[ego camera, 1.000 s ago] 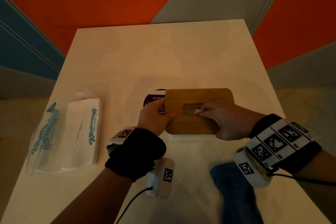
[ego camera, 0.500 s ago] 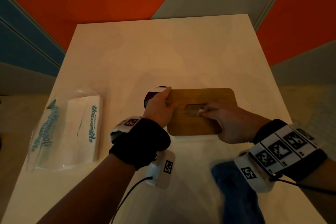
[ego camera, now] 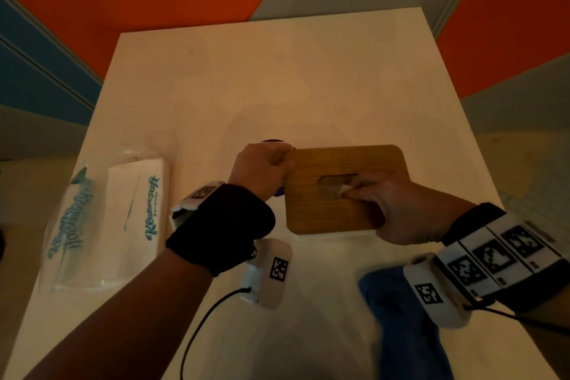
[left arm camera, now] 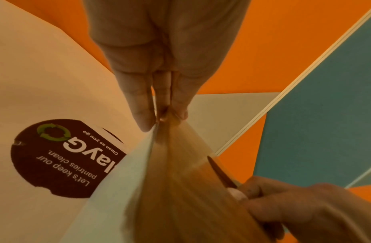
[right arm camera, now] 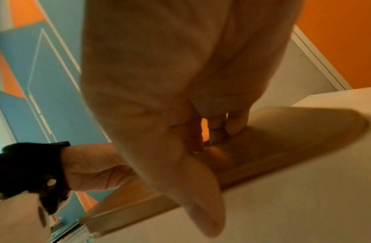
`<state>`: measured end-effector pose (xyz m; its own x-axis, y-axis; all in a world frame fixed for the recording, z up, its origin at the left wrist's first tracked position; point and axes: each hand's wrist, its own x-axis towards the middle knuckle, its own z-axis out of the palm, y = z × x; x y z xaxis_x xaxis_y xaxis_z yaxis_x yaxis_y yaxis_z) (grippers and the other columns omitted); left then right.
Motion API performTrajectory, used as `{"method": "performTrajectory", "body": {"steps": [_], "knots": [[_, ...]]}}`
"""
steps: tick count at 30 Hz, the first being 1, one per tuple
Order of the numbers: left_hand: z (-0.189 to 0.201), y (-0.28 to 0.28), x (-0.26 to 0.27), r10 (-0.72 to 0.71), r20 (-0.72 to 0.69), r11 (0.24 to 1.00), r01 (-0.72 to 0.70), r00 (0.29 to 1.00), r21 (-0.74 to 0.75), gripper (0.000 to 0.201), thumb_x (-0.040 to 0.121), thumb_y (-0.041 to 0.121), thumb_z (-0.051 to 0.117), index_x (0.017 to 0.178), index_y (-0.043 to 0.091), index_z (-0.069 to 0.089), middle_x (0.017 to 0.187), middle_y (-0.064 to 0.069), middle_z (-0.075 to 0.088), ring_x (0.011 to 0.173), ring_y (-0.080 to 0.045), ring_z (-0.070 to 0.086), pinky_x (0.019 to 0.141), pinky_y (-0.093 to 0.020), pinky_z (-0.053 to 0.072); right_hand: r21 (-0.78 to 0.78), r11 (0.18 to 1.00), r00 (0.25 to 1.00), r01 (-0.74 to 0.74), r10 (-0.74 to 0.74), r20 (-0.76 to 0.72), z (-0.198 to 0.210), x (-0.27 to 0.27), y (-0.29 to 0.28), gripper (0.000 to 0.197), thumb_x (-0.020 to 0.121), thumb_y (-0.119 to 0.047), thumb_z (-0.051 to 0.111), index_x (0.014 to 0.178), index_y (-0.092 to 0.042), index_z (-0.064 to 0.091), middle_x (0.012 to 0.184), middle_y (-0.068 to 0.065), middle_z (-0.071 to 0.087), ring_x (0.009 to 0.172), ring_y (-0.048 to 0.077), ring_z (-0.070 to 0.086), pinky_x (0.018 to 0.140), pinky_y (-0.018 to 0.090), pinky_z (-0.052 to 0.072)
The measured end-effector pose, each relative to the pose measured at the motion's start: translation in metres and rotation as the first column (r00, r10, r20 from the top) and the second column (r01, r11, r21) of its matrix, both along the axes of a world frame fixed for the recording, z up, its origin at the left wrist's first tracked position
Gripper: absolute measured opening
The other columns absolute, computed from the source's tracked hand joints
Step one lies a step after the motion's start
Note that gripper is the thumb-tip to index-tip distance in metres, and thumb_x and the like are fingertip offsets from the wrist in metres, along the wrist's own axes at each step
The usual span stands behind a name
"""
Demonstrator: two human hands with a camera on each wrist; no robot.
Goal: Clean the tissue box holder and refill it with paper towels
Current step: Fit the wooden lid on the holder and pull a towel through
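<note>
The tissue box holder has a wooden lid [ego camera: 345, 213] with an oval slot, sitting on a white base [ego camera: 333, 236] mid-table. My left hand [ego camera: 282, 160] grips the lid's far left corner; in the left wrist view its fingers [left arm camera: 139, 106] pinch the lid [left arm camera: 180, 180] at its edge. My right hand [ego camera: 351, 193] rests on the lid with its fingertips at the slot, pinching a small white bit of tissue [ego camera: 343, 191], seen between the fingers [right arm camera: 236, 121] in the right wrist view. A plastic pack of paper towels [ego camera: 123, 216] lies at the left.
A blue cloth [ego camera: 401, 318] lies on the table's [ego camera: 277, 71] near right part, under my right wrist. A round purple sticker [left arm camera: 62, 157] is on the table, partly under the holder's left end. Orange and blue walls surround the table.
My left hand has slid along the lid's left edge from the near side to the far corner and curled round it. My right hand stays at the slot.
</note>
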<state>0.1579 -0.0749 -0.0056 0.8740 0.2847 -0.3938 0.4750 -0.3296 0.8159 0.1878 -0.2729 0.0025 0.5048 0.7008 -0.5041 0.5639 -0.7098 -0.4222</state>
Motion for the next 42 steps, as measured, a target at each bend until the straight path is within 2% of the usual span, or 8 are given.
{"method": "performTrajectory", "body": {"steps": [3, 6, 11, 15, 18, 24, 29, 42], "knots": [[-0.002, -0.001, 0.003, 0.088, -0.019, 0.991, -0.09, 0.996, -0.096, 0.029, 0.083, 0.0, 0.058, 0.112, 0.002, 0.061, 0.106, -0.012, 0.064, 0.097, -0.029, 0.062, 0.091, -0.046, 0.051, -0.054, 0.997, 0.996, -0.047, 0.05, 0.068, -0.002, 0.002, -0.002, 0.065, 0.079, -0.013, 0.063, 0.138, -0.025, 0.038, 0.137, -0.004, 0.035, 0.129, 0.018, 0.031, 0.106, 0.032, 0.02], [-0.003, 0.0, 0.004, 0.053, 0.009, 0.998, -0.052, 0.999, -0.021, 0.029, 0.08, 0.003, 0.063, 0.109, 0.002, 0.063, 0.11, -0.014, 0.067, 0.092, -0.02, 0.059, 0.096, -0.037, 0.048, -0.086, 0.995, 0.992, -0.059, 0.068, 0.103, 0.0, 0.002, -0.002, 0.065, 0.079, -0.015, 0.061, 0.138, -0.029, 0.037, 0.137, -0.007, 0.034, 0.128, 0.016, 0.031, 0.087, 0.026, 0.012], [-0.002, 0.004, 0.009, -0.005, -0.021, 0.999, 0.006, 1.0, 0.038, 0.029, 0.078, 0.009, 0.067, 0.107, 0.005, 0.065, 0.108, -0.012, 0.068, 0.086, -0.011, 0.056, 0.086, -0.019, 0.043, -0.117, 0.992, 0.993, -0.051, 0.063, 0.098, 0.001, 0.002, 0.0, 0.064, 0.08, -0.017, 0.06, 0.138, -0.03, 0.035, 0.14, -0.008, 0.032, 0.13, 0.015, 0.028, 0.079, 0.025, 0.006], [-0.004, 0.001, 0.008, 0.016, -0.02, 1.0, -0.016, 1.0, 0.008, 0.031, 0.078, 0.006, 0.066, 0.108, 0.004, 0.064, 0.114, -0.016, 0.066, 0.098, -0.021, 0.061, 0.094, -0.036, 0.05, -0.122, 0.992, 0.996, -0.04, 0.05, 0.081, 0.001, 0.002, 0.0, 0.065, 0.081, -0.016, 0.061, 0.138, -0.03, 0.034, 0.14, -0.008, 0.031, 0.13, 0.017, 0.028, 0.091, 0.032, 0.017], [-0.005, 0.0, 0.009, 0.013, -0.043, 1.0, -0.013, 0.999, -0.006, 0.03, 0.081, 0.004, 0.062, 0.111, 0.004, 0.061, 0.115, -0.014, 0.063, 0.098, -0.025, 0.06, 0.083, -0.04, 0.054, -0.14, 0.99, 0.997, -0.035, 0.044, 0.065, 0.001, 0.002, 0.0, 0.068, 0.081, -0.015, 0.062, 0.14, -0.03, 0.031, 0.141, -0.007, 0.029, 0.132, 0.018, 0.026, 0.107, 0.036, 0.017], [-0.005, 0.002, 0.012, -0.017, -0.159, 0.987, -0.009, 0.987, -0.16, 0.02, 0.089, 0.005, 0.052, 0.106, -0.001, 0.059, 0.107, -0.019, 0.061, 0.094, -0.031, 0.061, 0.082, -0.038, 0.051, -0.169, 0.985, 0.999, -0.026, 0.032, 0.031, -0.001, 0.004, 0.002, 0.073, 0.077, -0.014, 0.069, 0.14, -0.025, 0.033, 0.143, -0.005, 0.03, 0.133, 0.02, 0.026, 0.111, 0.042, 0.022], [-0.005, 0.005, 0.015, -0.063, -0.165, 0.995, 0.049, 0.984, -0.089, 0.025, 0.085, 0.01, 0.06, 0.109, 0.001, 0.062, 0.115, -0.022, 0.064, 0.103, -0.035, 0.062, 0.094, -0.052, 0.05, -0.212, 0.977, 1.0, -0.016, 0.018, 0.007, 0.003, 0.002, 0.003, 0.077, 0.078, -0.017, 0.071, 0.143, -0.022, 0.029, 0.15, -0.005, 0.023, 0.138, 0.021, 0.02, 0.113, 0.048, 0.019], [-0.005, 0.005, 0.006, -0.095, -0.106, 0.992, 0.103, 0.99, 0.072, 0.026, 0.084, 0.019, 0.062, 0.107, 0.006, 0.062, 0.111, -0.014, 0.064, 0.101, -0.029, 0.062, 0.088, -0.043, 0.054, -0.187, 0.981, 0.998, 0.051, -0.046, 0.031, 0.011, -0.001, 0.001, 0.073, 0.081, -0.009, 0.067, 0.142, -0.022, 0.03, 0.15, -0.002, 0.025, 0.139, 0.02, 0.018, 0.115, 0.045, 0.017]]}}
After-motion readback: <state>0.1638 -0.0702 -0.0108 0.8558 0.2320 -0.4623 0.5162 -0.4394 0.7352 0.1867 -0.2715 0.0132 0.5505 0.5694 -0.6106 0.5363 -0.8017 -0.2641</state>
